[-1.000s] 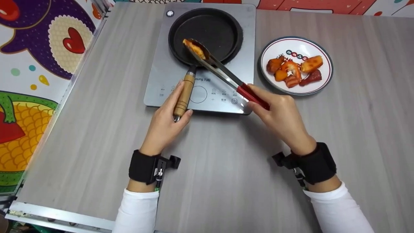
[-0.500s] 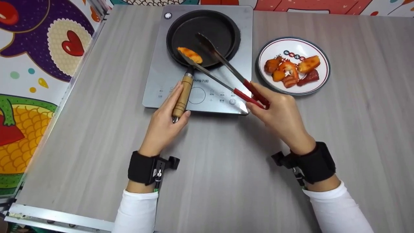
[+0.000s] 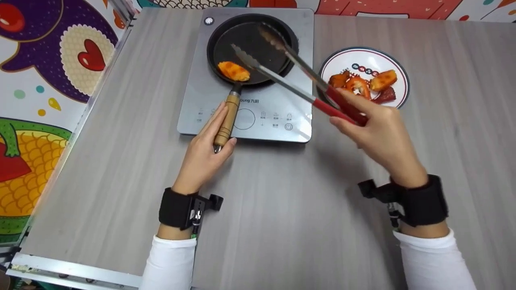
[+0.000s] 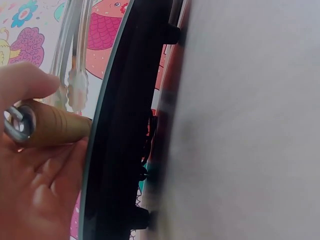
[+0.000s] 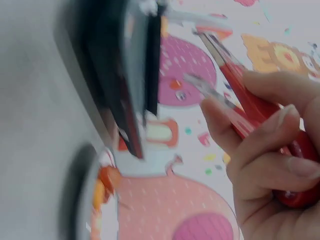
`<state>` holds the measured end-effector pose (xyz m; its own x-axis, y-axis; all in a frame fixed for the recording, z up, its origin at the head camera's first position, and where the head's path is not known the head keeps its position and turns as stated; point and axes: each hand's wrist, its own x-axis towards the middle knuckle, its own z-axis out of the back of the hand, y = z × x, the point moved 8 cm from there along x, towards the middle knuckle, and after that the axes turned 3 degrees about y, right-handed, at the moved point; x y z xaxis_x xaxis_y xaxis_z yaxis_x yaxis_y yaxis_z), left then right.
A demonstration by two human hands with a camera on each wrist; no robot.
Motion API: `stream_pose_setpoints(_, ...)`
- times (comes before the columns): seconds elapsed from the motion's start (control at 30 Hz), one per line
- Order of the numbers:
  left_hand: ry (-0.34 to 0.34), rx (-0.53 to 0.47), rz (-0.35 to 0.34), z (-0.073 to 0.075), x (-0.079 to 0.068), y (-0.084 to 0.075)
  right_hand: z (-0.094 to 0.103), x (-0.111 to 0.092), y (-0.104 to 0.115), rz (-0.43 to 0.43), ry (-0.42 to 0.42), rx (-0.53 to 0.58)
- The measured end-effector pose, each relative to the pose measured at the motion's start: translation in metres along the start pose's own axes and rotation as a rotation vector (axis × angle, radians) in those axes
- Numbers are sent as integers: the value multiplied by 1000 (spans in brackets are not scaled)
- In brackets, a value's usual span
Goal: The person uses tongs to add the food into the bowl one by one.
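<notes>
On the left, my left hand (image 3: pixel 203 147) holds the wooden handle (image 3: pixel 227 121) of a black frying pan (image 3: pixel 242 38), with fingers along one side and thumb on the other. The left wrist view shows the thumb lying over the handle (image 4: pixel 55 122). One orange-brown piece of food (image 3: pixel 234 71) lies in the pan near the handle. My right hand (image 3: pixel 377 131) grips red-handled metal tongs (image 3: pixel 346 108); their tips are spread over the pan, apart from the food. Fingers wrap the red grips in the right wrist view, where the tongs (image 5: pixel 250 102) appear slightly blurred.
Beneath the pan is a silver induction cooker (image 3: pixel 193 117). A white plate (image 3: pixel 377 56) with several orange and red food pieces stands to its right, partly hidden by my right hand. The wood-grain table (image 3: pixel 274 209) meets patterned walls at the left and back.
The tongs spread and let go of the food piece, which now lies in the pan. My right hand moved right with the tongs. My left hand stayed on the handle.
</notes>
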<state>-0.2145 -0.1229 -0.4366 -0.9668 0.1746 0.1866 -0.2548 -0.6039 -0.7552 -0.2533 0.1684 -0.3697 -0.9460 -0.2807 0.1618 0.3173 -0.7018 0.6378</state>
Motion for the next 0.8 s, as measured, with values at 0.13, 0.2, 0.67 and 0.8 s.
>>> stream_pose_setpoints(0.13,1,6,-1,0,0,0,19,-3,-11,-46,30,-19)
stream_pose_setpoints(0.2,-2,6,-2,0,0,0,28,-5,-16,-69,43,-25)
stream_pose_setpoints(0.67,2,1,19,1,0,1,66,-24,-55,-261,146,-106)
stream_pose_setpoints(0.8,6,-3,31,0,0,1,73,-28,-64,-293,142,-105)
